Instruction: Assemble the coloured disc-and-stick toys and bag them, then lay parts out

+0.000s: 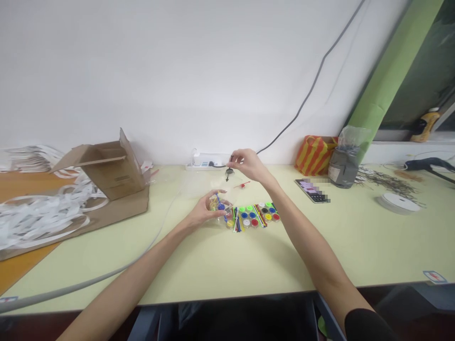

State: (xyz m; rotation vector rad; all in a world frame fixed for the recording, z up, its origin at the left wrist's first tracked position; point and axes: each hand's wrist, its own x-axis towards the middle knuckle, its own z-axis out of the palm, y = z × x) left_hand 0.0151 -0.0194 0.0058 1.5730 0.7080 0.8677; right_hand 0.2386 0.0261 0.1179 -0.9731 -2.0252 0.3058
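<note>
- Fingers of our right hand are pinched together on a small dark pointed piece, which hangs just below the fingertips, above the tabletop.
- Fingers of our left hand are curled around a clear round piece with a blue part, so the piece sits against the fingertips and is partly hidden by them.
- Our two hands are near each other but not touching, with the left one lower and closer to us.
- We see a slim red pointer lying on the tabletop, just below the right hand's held piece.
- Rows of small round caps in green, blue, white, black, yellow and red lie just beside our left hand, with colored sticks among them.
- Behind our hands, a white power strip sits against the wall.
- To our left stand an open cardboard box and a heap of white paper strips.
- To our right lie a smartphone, a striped orange and yellow bag and a white roll of tape.
</note>
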